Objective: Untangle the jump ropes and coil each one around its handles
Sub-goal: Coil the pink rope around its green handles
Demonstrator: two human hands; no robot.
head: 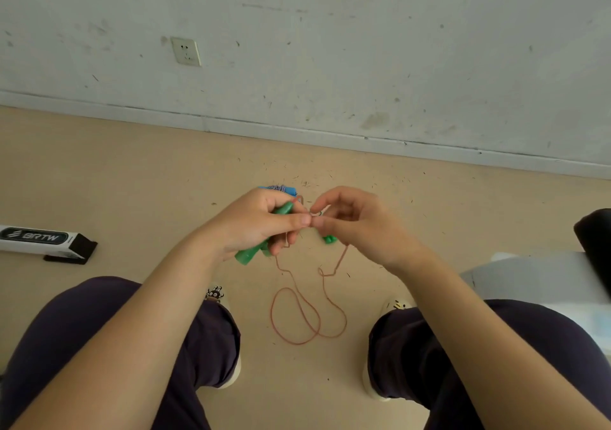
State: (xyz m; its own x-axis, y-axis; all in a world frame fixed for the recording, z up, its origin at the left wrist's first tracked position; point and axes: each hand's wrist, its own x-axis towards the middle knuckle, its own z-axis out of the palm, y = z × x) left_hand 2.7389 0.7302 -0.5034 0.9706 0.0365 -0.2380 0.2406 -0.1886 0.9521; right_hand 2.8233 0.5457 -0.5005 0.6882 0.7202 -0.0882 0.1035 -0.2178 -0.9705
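Note:
My left hand (256, 219) grips a green jump-rope handle (246, 255), which sticks out above and below the fist. My right hand (352, 219) pinches the thin reddish-brown rope (299, 317) right beside my left thumb tip. A bit of a second green handle (329, 239) shows under my right hand. From both hands the rope hangs down and lies in loose crossing loops on the floor between my feet. Behind my left hand, a blue handle wrapped in a blue-and-white rope (281, 189) lies on the floor, mostly hidden.
I sit facing a scuffed wall with a socket (186, 51). A white and black box marked BRTW (43, 241) lies on the beige floor at the left. A pale surface (529, 274) and a dark object (595, 241) are at the right. My knees frame the rope loops.

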